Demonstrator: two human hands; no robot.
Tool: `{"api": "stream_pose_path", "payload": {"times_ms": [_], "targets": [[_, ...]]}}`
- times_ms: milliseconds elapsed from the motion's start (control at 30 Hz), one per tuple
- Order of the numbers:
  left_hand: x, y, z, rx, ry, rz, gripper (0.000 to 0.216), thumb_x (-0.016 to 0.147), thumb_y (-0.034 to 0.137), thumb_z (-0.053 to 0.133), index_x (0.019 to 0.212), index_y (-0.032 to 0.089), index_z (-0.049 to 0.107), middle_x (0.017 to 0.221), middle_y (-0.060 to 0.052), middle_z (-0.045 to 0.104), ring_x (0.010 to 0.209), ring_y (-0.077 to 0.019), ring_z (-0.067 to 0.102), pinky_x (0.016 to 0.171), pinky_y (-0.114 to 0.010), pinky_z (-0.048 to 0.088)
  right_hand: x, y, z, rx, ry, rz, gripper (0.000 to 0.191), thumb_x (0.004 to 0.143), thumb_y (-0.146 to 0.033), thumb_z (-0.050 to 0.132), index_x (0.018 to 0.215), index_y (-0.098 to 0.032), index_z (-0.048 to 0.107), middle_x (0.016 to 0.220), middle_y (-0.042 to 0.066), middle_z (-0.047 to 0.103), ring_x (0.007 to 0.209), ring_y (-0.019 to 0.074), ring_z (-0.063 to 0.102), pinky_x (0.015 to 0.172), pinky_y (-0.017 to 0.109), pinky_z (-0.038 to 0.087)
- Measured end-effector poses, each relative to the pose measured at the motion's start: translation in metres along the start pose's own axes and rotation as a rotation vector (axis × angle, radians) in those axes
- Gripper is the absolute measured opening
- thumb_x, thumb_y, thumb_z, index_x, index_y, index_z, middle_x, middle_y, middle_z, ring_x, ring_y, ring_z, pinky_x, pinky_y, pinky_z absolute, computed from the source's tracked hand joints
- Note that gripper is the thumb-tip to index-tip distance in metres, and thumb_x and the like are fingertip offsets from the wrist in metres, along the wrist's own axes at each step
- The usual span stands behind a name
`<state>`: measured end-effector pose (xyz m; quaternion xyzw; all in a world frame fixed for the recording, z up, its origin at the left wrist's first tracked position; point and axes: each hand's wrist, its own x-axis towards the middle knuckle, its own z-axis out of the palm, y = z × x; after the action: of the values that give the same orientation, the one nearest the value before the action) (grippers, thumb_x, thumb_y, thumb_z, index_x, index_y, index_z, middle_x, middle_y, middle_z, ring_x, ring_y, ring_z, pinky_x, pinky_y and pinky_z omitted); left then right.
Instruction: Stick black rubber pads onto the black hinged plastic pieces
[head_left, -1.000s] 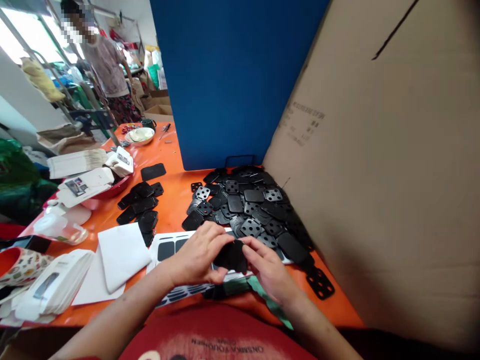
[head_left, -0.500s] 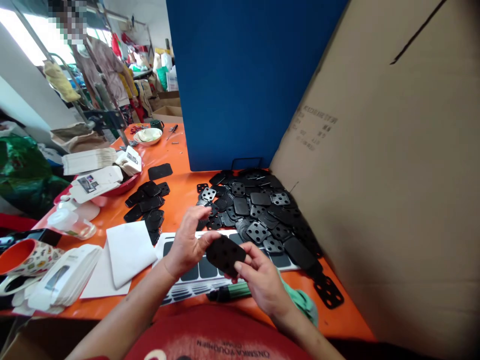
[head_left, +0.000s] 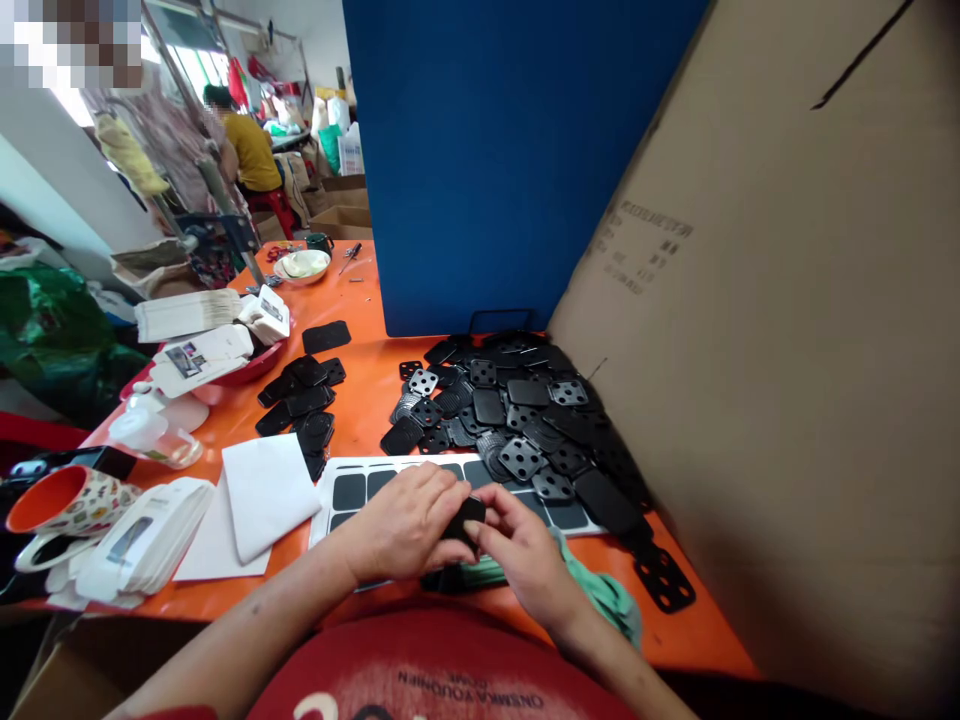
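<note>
A small black plate with rounded corners (head_left: 468, 520) is held between my two hands above the table. My right hand (head_left: 521, 545) pinches its right end between thumb and fingers. My left hand (head_left: 412, 515) is closed over its left part, fingers across the top and thumb below, and hides much of it. Under the hands lies a white sheet with rows of dark rounded squares (head_left: 349, 492). A green cloth (head_left: 600, 590) is bunched beneath my right wrist. Beyond the sheet spreads a heap of black plates (head_left: 490, 407), several with round holes.
A smaller pile of black pieces (head_left: 307, 400) lies left, near folded white paper (head_left: 270, 495). White boxes (head_left: 146, 540), a mug (head_left: 82, 500) and a clear bottle (head_left: 154, 438) stand further left. A blue board (head_left: 517, 160) and a cardboard wall (head_left: 787, 350) bound the back and right.
My left hand has come down from the plate's upper left edge and now covers it. The plate has turned and shows less of its holed face. A person behind has shifted left.
</note>
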<state>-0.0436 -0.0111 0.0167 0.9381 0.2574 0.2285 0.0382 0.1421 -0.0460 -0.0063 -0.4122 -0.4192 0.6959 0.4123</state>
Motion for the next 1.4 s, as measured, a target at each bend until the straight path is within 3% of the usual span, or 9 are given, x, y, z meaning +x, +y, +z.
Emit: {"api": "stream_pose_path", "payload": {"times_ms": [100,233,333,667,900,1033,1167,1300,1400], "targets": [[0.001,0.0,-0.006,0.018,0.057,0.025,0.034,0.099,0.033,0.036,0.124,0.011,0.045,0.104,-0.016,0.065,0.095,-0.0243,0.061,0.085,-0.041,0.05,0.0,0.0,0.001,0.03,-0.04,-0.002,0.032,0.075,-0.043,0.075,0.081,-0.021,0.052,0.066,-0.004,0.061,0.06,0.0115,0.054,0.059,0.025,0.042],[0.002,0.001,-0.009,0.016,-0.025,-0.003,0.068,0.086,0.067,0.046,0.124,0.011,0.047,0.104,-0.016,0.065,0.095,-0.0283,0.062,0.086,-0.046,0.051,0.002,0.005,-0.002,0.03,0.023,-0.005,0.031,0.073,-0.042,0.076,0.082,-0.021,0.055,0.063,-0.006,0.056,0.056,0.0101,0.05,0.054,0.023,0.04],[-0.002,0.002,-0.004,0.059,0.0,-0.024,0.072,0.085,0.069,0.044,0.127,0.01,0.044,0.109,-0.019,0.064,0.098,-0.0295,0.064,0.085,-0.044,0.053,0.003,0.007,-0.005,0.02,0.033,-0.001,0.03,0.073,-0.042,0.075,0.084,-0.02,0.057,0.063,-0.006,0.055,0.056,0.0096,0.048,0.053,0.022,0.039],[-0.003,0.0,0.008,-0.089,0.426,0.014,0.076,0.094,0.05,0.045,0.152,0.015,0.01,0.122,-0.022,0.06,0.117,-0.0293,0.058,0.097,-0.051,0.05,0.002,-0.014,0.01,0.267,0.023,0.033,0.038,0.067,-0.04,0.082,0.083,-0.022,0.053,0.06,-0.008,0.055,0.052,0.0085,0.049,0.053,0.021,0.04],[0.009,0.009,0.018,-0.668,0.733,-0.54,0.047,0.102,0.037,0.031,0.146,0.024,0.022,0.121,-0.014,0.063,0.114,-0.0221,0.062,0.1,-0.044,0.048,0.007,0.002,0.023,0.336,0.121,0.032,0.048,0.062,-0.037,0.086,0.089,-0.024,0.048,0.069,-0.005,0.065,0.059,0.0141,0.063,0.058,0.025,0.045],[0.002,0.007,0.031,-0.739,0.592,-0.538,0.067,0.086,0.06,0.054,0.137,0.019,0.039,0.129,-0.017,0.057,0.11,-0.0266,0.062,0.093,-0.042,0.052,0.011,0.009,0.021,0.271,0.176,-0.065,0.045,0.067,-0.037,0.084,0.09,-0.024,0.047,0.065,-0.006,0.065,0.057,0.014,0.062,0.057,0.025,0.045],[0.002,0.003,0.029,-0.854,0.643,-0.755,0.048,0.087,0.059,0.053,0.107,0.017,0.066,0.099,-0.009,0.071,0.09,-0.0225,0.067,0.081,-0.034,0.054,0.007,0.01,0.018,0.139,0.081,-0.148,0.036,0.075,-0.038,0.077,0.09,-0.024,0.048,0.07,-0.004,0.066,0.062,0.0135,0.062,0.062,0.027,0.047],[0.019,0.002,0.024,-1.376,0.835,-1.103,0.051,0.081,0.064,0.059,0.086,0.014,0.067,0.079,-0.007,0.071,0.082,-0.0235,0.068,0.075,-0.034,0.055,0.004,0.013,0.017,-0.03,0.088,-0.236,0.029,0.079,-0.039,0.073,0.089,-0.024,0.051,0.072,-0.003,0.063,0.064,0.0132,0.058,0.062,0.026,0.046],[0.027,0.006,0.026,-1.795,0.772,-1.233,0.058,0.08,0.069,0.056,0.089,0.012,0.066,0.081,-0.011,0.071,0.082,-0.0252,0.069,0.076,-0.038,0.056,0.006,0.02,0.018,-0.1,0.133,-0.238,0.027,0.079,-0.039,0.072,0.089,-0.023,0.053,0.072,-0.003,0.061,0.065,0.0126,0.057,0.063,0.026,0.045]]}}
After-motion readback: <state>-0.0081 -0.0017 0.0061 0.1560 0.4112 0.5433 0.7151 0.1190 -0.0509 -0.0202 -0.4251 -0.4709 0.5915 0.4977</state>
